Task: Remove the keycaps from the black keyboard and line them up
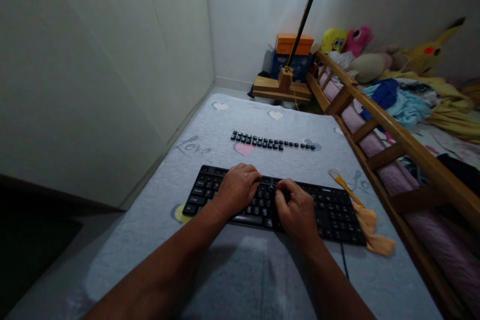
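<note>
A black keyboard (pixel 332 205) lies at a slant on the bedding, its upper middle partly covered by both hands. My left hand (pixel 240 185) rests over its left-middle keys, fingers together and bent down onto the top edge. Just right of it, my right hand (pixel 296 205) is closed in a pinch above the keys. Whatever is between those fingertips is hidden. Beyond the keyboard, loose black keycaps (pixel 264 144) are lined up in two rows, the rear row reaching farther right. A cable (pixel 344 260) runs from the keyboard's near side.
By the keyboard's right end lie a flat brush (pixel 347 187) and an orange cloth (pixel 378 240). A wooden bed rail (pixel 375 115) borders the right side, and a pale panel (pixel 150 60) the left. A wooden stand (pixel 283 87) with a dark pole rises beyond the far edge.
</note>
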### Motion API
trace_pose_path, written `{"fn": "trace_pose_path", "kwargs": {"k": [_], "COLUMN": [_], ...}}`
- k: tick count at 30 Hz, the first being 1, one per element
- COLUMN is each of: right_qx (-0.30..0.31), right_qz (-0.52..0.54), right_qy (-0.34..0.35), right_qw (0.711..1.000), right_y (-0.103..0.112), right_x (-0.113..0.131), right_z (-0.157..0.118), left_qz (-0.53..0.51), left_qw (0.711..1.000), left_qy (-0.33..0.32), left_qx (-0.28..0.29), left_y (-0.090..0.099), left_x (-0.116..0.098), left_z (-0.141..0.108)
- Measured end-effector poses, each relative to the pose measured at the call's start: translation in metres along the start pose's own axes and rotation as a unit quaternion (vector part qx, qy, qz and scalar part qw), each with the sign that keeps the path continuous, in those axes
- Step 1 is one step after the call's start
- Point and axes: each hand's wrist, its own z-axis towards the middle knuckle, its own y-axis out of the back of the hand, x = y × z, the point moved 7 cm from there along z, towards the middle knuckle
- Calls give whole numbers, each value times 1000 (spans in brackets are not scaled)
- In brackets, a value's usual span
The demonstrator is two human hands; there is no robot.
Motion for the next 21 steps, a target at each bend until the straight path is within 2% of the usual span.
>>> {"fn": "trace_pose_path", "kwargs": {"k": [5, 11, 16, 21], "right_qx": [13, 69, 120, 122], "right_qz": [-1, -23, 0, -4], "right_qy": [5, 56, 77, 90], "right_qw": [1000, 996, 990, 988], "right_y": [-1, 4, 4, 2], "right_x": [3, 5, -2, -8], "right_z": [4, 8, 10, 10], "left_qz": [2, 0, -2, 0], "left_qw": [1000, 1000, 1000, 1000], "left_qy": [0, 1, -1, -2], "left_qx": [0, -1, -2, 1], "left_y": [1, 1, 1, 1], "left_x": [0, -1, 0, 0], "left_z": [0, -1, -1, -1]}}
